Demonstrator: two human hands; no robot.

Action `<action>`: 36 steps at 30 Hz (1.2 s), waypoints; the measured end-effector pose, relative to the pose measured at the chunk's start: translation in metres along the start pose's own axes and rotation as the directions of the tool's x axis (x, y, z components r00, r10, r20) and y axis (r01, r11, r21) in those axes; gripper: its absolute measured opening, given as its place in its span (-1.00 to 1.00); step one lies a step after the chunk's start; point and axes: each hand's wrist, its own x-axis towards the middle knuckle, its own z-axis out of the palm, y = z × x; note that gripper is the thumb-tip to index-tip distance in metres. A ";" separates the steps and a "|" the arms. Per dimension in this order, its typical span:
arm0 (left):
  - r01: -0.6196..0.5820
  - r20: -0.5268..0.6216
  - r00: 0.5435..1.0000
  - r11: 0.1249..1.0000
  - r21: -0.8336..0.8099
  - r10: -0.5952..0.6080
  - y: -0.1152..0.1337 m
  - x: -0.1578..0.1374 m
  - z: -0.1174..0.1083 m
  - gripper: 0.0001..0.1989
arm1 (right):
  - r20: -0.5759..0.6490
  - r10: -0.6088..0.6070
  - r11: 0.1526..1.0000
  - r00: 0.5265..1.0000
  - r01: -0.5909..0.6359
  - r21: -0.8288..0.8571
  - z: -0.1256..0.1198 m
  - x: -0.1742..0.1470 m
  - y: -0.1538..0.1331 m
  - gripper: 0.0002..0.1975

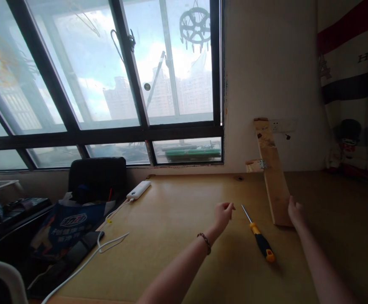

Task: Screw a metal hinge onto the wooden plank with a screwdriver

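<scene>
My right hand (295, 211) grips the lower right edge of a long wooden board (274, 181), which stands tilted on the table. A short wood piece (254, 166) juts out from the board's left side, joined by a metal bracket (263, 164). My left hand (224, 214) hovers left of the board with its fingers curled together; anything inside them is hidden. Between my hands lies a screwdriver (260, 242) with a yellow and black handle, its shaft pointing away from me toward the window side. My left hand is apart from it.
The table (171, 253) has a white power bank (138, 190) with a white cable (85, 264) at its left edge. A black chair (97, 177) and a blue bag (72, 228) stand left. Behind are a window, a wall socket (282, 125) and a curtain (355, 84).
</scene>
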 end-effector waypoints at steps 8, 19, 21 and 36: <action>0.288 0.156 0.957 0.853 -0.435 -0.244 0.028 0.040 0.090 -0.49 | 0.137 0.311 0.940 0.941 -0.325 0.101 -0.005 -0.002 -0.012 -0.33; 0.358 0.359 0.914 0.797 -0.486 -0.191 0.036 0.031 0.117 -0.44 | 0.087 0.410 0.870 0.908 -0.418 0.261 -0.012 -0.026 -0.037 -0.24; 0.343 0.332 0.924 0.799 -0.494 -0.191 0.039 0.029 0.111 -0.42 | 0.073 0.414 0.867 0.907 -0.418 0.272 -0.016 -0.030 -0.043 -0.25; 0.195 0.425 0.899 0.774 -0.603 0.104 0.054 -0.029 0.012 -0.42 | 0.292 0.322 0.751 0.901 -0.431 0.501 -0.056 -0.186 -0.082 -0.15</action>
